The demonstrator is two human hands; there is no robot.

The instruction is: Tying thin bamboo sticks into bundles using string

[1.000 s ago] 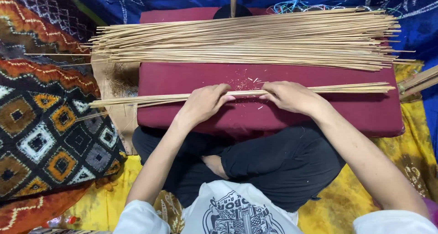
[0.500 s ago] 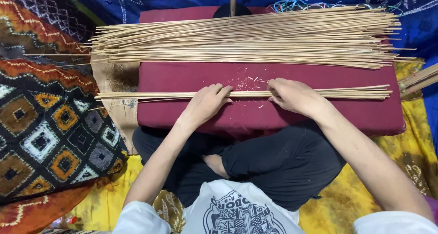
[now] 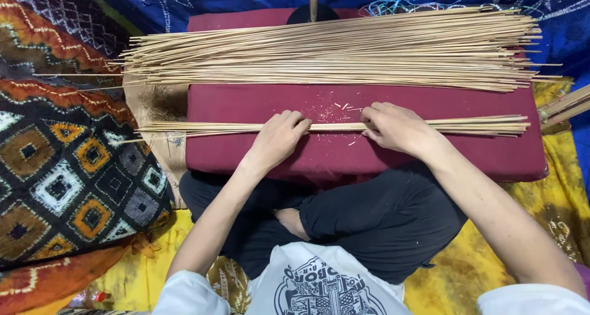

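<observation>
Pressing flat on a thin bundle [image 3: 246, 128] of sticks, the left hand [image 3: 278, 138] and right hand [image 3: 396, 127] rest on the maroon cushion [image 3: 258, 155], near the big pile [image 3: 332, 54].

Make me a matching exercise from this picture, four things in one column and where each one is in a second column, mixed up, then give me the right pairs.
Things:
1. large pile of sticks
2. small bundle of sticks
3. left hand
4. patterned cushion

Places:
A. on the floor beside the maroon pad
B. along the pad's far edge
C. resting on the small bundle, near its middle
D. across the pad's near half, under both hands

Pairs: 1-B, 2-D, 3-C, 4-A
</observation>
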